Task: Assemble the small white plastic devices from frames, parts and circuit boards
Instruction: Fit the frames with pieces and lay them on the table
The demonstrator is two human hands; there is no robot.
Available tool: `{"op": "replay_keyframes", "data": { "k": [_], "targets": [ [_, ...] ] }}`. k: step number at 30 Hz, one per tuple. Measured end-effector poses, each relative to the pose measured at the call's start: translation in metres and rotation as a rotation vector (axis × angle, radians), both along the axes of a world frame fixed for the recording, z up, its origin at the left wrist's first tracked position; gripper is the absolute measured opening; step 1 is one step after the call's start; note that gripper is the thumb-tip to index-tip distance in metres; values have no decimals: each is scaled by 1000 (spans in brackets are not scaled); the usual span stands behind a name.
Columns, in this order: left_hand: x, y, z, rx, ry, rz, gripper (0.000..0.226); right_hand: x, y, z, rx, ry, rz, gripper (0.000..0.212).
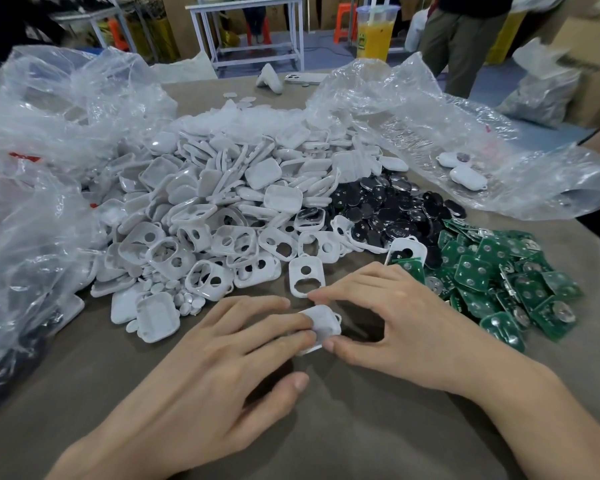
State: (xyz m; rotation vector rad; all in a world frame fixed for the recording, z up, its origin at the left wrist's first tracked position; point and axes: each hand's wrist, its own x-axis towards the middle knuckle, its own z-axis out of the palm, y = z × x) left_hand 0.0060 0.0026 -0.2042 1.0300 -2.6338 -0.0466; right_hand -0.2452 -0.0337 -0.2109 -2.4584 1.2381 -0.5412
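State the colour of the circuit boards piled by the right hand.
Green circuit boards, head view.

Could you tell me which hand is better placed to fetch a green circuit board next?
Probably the right hand: the green circuit boards lie just beside it, while the left hand would cross over the white shell.

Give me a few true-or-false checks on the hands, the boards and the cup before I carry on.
1. The left hand and right hand both touch one white shell. True.
2. The green circuit boards are piled left of the hands. False: they lie to the right.
3. A white frame lies on the table just beyond the fingertips. True.
4. The drink cup holds blue liquid. False: it is orange.
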Motion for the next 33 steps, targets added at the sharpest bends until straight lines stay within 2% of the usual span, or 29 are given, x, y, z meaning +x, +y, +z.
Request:
{"op": "replay_keyframes", "data": {
  "k": [10, 17, 25, 33],
  "targets": [
    [-1, -12, 2, 73, -88, -71, 41, -1, -2, -1, 11, 4, 12, 49],
    [12, -2, 0, -27, 40, -29, 36, -2, -3, -3, 17, -14, 4, 47],
    [12, -5, -2, 6, -11, -33, 35, -3, -3, -5, 14, -31, 12, 43],
    [12, -3, -2, 20, -21, -13, 40, -2, -3, -6, -33, -25, 60, 22]
  ]
}}
